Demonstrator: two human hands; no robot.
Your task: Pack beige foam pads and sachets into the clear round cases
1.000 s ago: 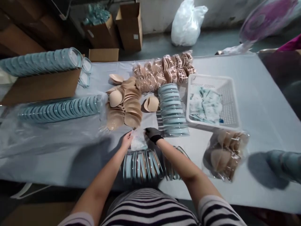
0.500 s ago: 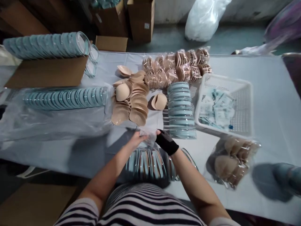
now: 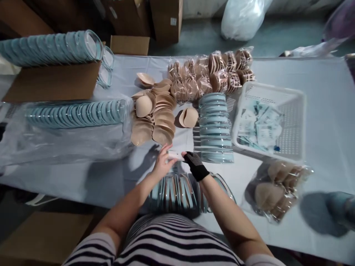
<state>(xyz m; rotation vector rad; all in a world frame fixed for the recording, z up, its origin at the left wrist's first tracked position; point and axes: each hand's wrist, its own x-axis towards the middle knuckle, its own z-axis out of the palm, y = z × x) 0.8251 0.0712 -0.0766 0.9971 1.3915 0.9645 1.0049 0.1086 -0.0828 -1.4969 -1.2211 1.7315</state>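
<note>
The left hand (image 3: 161, 163), bare, had thumb and forefinger spread in a V around the left end of a white packet (image 3: 177, 156); whether its fingers pressed on the packet could not be told. The right hand (image 3: 194, 163), in a dark dotted glove, was clamped on the packet's right end at the fingertips. The packet was above the bench (image 3: 111, 181), between the tan cups (image 3: 154, 127) and the wrapped row (image 3: 173, 194) nearest the body. The right hand's lower fingers were curled out of sight, and the packet's face was too small and blurred to read. The right forearm (image 3: 222, 207) covered part of the wrapped row. A bluish bundle (image 3: 344, 208) was blurred and cut off at the right edge.
</note>
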